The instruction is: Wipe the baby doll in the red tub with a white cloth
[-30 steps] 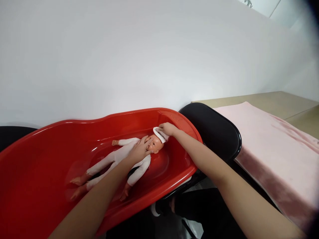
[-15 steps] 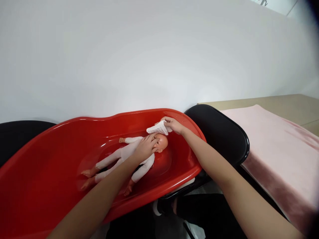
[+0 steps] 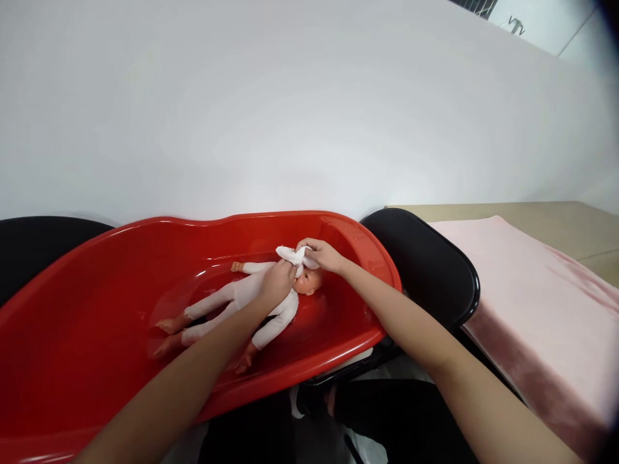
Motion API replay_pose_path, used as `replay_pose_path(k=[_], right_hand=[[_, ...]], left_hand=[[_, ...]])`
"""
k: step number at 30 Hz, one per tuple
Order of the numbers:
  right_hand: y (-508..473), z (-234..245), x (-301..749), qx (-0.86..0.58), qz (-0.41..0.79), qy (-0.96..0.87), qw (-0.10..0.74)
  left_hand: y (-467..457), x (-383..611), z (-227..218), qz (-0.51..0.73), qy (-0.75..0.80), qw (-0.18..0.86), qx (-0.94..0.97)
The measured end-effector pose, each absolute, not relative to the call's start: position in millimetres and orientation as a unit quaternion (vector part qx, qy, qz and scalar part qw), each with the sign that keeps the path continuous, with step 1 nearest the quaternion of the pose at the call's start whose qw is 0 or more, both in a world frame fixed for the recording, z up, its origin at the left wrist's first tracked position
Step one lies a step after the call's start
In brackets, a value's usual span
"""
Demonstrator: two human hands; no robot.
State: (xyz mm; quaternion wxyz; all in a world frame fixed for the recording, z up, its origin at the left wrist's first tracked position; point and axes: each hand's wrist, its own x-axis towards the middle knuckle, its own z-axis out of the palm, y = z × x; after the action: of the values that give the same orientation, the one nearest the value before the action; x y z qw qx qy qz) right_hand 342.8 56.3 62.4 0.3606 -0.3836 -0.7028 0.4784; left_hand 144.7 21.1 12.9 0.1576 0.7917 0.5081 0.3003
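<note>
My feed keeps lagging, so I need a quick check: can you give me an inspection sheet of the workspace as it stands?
Surface: red tub lies with its right end over a black chair; another black seat at far left.
Job's things: doll lies on its back in the tub, head to the right; white cloth bunched at its forehead.
Clutter: small white piece below the tub, too unclear to name.
Grippers: right hand pinches the cloth; left hand lies on the doll's chest and chin, fingertips at the cloth, grip unclear.
Cables: nothing seen.
Surroundings: white wall behind; pink towel spread on a beige table at right.
</note>
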Motion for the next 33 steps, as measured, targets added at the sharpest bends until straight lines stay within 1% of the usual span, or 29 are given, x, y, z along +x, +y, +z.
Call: replay_pose_path(k=[2,4,6,9,11,13,17,21,26,30,32,33], right_hand=[[57.0,58.9,344.8,-0.424,0.394,-0.724,0.374],[57.2,59.3,350.8,-0.455,0.293,-0.755,0.370],[56.4,62.4,356.5,-0.475,0.184,-0.796,0.328],[54.6,68.0,358.5,-0.482,0.021,-0.844,0.236],[54.3,70.2,357.0,-0.484,-0.054,-0.853,0.190],[54.7,70.9,356.1,-0.503,-0.095,-0.844,0.162],[56.0,70.0,357.6,-0.549,-0.129,-0.815,0.131],[55.8,70.2,358.7,-0.540,-0.130,-0.827,0.083],[56.1,68.0,358.6,-0.561,-0.011,-0.827,-0.023],[58.5,62.5,360.0,-0.579,0.053,-0.812,-0.055],[59.6,59.7,361.5,-0.579,0.073,-0.809,-0.063],[60.1,58.4,362.4,-0.573,0.093,-0.813,-0.053]], left_hand=[[27.6,131.2,14.8,0.296,0.531,0.146,0.780],[33.7,117.1,19.8,0.312,0.560,0.131,0.756],[38.6,105.3,25.7,0.336,0.589,0.122,0.724],[42.5,94.2,32.0,0.376,0.614,0.117,0.684],[43.3,90.8,33.5,0.406,0.612,0.111,0.669],[43.5,89.1,33.4,0.427,0.604,0.103,0.665],[45.2,85.7,30.5,0.418,0.583,0.080,0.692],[49.5,82.2,22.3,0.375,0.515,0.062,0.768],[50.8,84.6,7.5,0.247,0.520,0.105,0.811],[47.7,90.8,2.1,0.190,0.506,0.105,0.835],[44.8,94.1,0.8,0.188,0.489,0.129,0.842],[43.0,95.7,0.0,0.189,0.482,0.145,0.843]])
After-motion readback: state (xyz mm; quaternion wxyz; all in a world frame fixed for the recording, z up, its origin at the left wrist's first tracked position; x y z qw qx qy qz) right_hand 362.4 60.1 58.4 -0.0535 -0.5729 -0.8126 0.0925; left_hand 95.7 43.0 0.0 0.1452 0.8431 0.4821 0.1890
